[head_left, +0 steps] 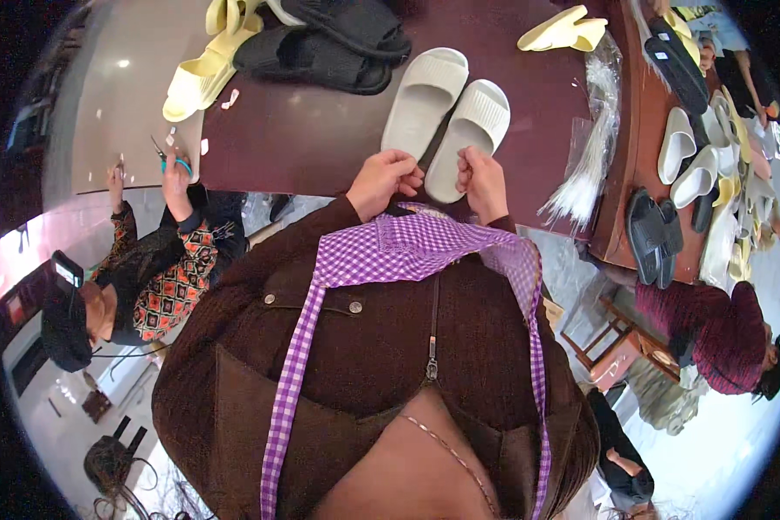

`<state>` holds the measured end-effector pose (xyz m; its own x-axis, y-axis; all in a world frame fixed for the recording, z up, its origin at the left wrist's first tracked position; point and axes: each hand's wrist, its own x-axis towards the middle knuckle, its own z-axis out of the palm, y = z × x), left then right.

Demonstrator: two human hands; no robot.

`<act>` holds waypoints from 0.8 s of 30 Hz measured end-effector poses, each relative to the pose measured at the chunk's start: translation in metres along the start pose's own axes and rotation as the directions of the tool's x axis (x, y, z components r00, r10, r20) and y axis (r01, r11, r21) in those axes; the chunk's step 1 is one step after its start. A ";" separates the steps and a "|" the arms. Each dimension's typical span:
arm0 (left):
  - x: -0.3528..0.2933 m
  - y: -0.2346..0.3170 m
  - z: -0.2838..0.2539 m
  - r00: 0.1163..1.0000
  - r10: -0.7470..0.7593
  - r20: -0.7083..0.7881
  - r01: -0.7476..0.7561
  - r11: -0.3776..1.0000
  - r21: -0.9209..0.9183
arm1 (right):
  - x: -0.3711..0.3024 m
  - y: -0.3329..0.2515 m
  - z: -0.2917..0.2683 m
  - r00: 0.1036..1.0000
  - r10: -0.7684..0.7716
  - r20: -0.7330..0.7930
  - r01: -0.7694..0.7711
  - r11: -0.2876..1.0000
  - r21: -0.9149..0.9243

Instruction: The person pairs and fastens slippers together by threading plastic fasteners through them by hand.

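Head view: pale slipper pair (pixel 446 117) is seen on dark surface (pixel 303 139), heels apparently pinched by curled left hand (pixel 386 182) and right hand (pixel 483 182); loose pinches could let them slide off.

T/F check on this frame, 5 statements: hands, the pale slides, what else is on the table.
1. Both hands, left hand and right hand, are at the heels of the pale slide pair. True.
2. The pale slides are stacked on each other. False: they lie side by side.
3. Black slides lie farther back on the dark table. True.
4. The person's right hand holds scissors. False: a co-worker's hand at the left holds a teal-handled tool.
5. A bundle of clear plastic bags lies right of the pale slides. True.
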<state>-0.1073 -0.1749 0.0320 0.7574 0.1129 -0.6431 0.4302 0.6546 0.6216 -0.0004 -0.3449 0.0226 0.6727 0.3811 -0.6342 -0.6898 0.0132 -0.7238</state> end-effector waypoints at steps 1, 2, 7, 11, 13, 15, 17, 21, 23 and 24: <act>-0.002 0.000 0.000 0.999 -0.039 0.035 0.038 0.999 0.039 | 0.000 0.002 0.001 1.000 0.026 0.004 -0.026 1.000 0.017; -0.005 0.000 0.000 0.994 -0.080 0.068 0.075 0.994 0.077 | -0.001 0.003 0.002 0.999 0.052 0.008 -0.053 0.998 0.031; -0.010 0.001 -0.002 0.986 -0.125 0.115 0.100 0.974 0.205 | -0.008 0.013 -0.002 0.999 0.050 0.009 -0.049 0.995 -0.092; -0.007 -0.005 -0.012 0.968 -0.167 0.188 0.101 0.943 0.318 | -0.029 0.023 -0.008 0.997 -0.072 -0.033 0.050 0.894 -0.446; -0.005 -0.006 -0.014 0.959 -0.184 0.216 0.088 0.918 0.387 | -0.035 0.041 -0.020 0.995 -0.087 -0.051 0.053 0.882 -0.468; -0.003 -0.009 -0.015 0.955 -0.191 0.227 0.081 0.904 0.419 | -0.039 0.055 -0.026 0.992 -0.107 -0.070 0.056 0.855 -0.516; -0.001 -0.012 -0.015 0.949 -0.214 0.230 0.084 0.879 0.470 | -0.042 0.060 -0.030 0.992 -0.108 -0.071 0.053 0.842 -0.537; 0.007 -0.016 -0.013 0.948 -0.226 0.223 0.081 0.851 0.519 | -0.041 0.059 -0.031 0.992 -0.105 -0.077 0.042 0.818 -0.574; 0.014 -0.014 -0.011 0.947 -0.231 0.222 0.079 0.840 0.536 | -0.030 0.058 -0.031 0.991 -0.098 -0.093 0.029 0.828 -0.560; 0.017 -0.013 -0.009 0.948 -0.246 0.203 0.095 0.827 0.555 | -0.025 0.056 -0.032 0.991 -0.100 -0.095 0.030 0.829 -0.558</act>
<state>-0.1038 -0.1751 0.0089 0.7120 -0.2058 -0.6713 0.7003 0.1374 0.7005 -0.0472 -0.3838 -0.0109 0.7604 0.2886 -0.5818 -0.4027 -0.4933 -0.7710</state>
